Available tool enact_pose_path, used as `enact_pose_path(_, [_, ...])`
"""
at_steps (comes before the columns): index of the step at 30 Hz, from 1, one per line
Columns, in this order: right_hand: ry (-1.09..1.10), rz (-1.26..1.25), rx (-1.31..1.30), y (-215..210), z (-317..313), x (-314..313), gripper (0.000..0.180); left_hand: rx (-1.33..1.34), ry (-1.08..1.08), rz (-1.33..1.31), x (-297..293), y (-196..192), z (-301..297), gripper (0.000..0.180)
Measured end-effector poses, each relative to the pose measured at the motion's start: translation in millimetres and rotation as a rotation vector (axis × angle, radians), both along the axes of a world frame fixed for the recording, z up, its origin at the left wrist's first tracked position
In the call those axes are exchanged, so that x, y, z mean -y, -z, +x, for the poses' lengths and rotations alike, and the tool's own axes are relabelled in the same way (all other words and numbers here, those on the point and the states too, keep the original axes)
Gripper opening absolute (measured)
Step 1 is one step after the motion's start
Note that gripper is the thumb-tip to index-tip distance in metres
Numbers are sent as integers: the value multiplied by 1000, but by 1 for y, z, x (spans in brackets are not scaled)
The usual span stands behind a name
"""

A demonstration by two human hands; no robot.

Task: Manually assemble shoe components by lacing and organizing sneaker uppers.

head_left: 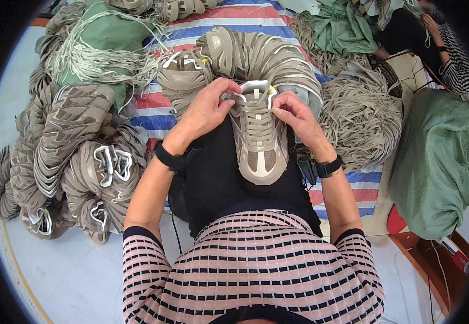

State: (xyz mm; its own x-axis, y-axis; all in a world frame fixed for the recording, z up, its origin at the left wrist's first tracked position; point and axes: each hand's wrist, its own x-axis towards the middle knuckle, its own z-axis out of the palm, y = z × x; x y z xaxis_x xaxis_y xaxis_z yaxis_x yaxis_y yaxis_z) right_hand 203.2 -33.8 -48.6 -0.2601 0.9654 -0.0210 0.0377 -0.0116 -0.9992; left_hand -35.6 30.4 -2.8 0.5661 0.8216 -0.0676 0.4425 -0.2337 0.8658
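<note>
A beige and brown shoe upper (261, 167) lies across my dark-trousered lap, its toe toward me and its white-lined collar away from me. A beige shoelace (258, 129) zigzags through its eyelets up to the tongue. At the collar's left side, my left hand (206, 110) has its fingers closed in a pinch on the lace. On the right side, my right hand (299, 117) pinches the lace with thumb and forefinger by the top eyelets. The exact grip points are partly covered by the fingers. Just beyond lies a curved row of nested shoe uppers (256, 56).
Bundled uppers (72, 135) pile up on the left, below a green sack (110, 32) draped with loose laces (94, 65). A lace heap (359, 119) and another green sack (434, 162) stand right. A striped sheet (153, 116) lies underneath. Another person's arm (437, 38) shows top right.
</note>
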Motion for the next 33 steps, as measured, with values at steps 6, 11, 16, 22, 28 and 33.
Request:
enact_pose_path(6, [-33, 104, 106, -8, 2, 3, 10, -197, 81, 283, 2, -1, 3, 27])
enact_pose_path(11, [-32, 117, 93, -7, 1, 5, 10, -272, 153, 387, -7, -1, 1, 19])
enact_pose_path(16, [-21, 119, 68, -5, 1, 5, 10, -294, 86, 563, -21, -16, 15, 9])
enact_pose_path(22, [-35, 47, 58, -4, 0, 0, 12, -85, -120, 518, -45, -27, 29, 12])
enact_pose_path(28, [-99, -30, 103, -10, 1, -8, 12, -131, 104, 86, -9, -25, 7, 20])
enact_pose_path(33, [-247, -454, -54, -14, 7, -29, 14, -104, 213, 124, 5, -13, 7, 16])
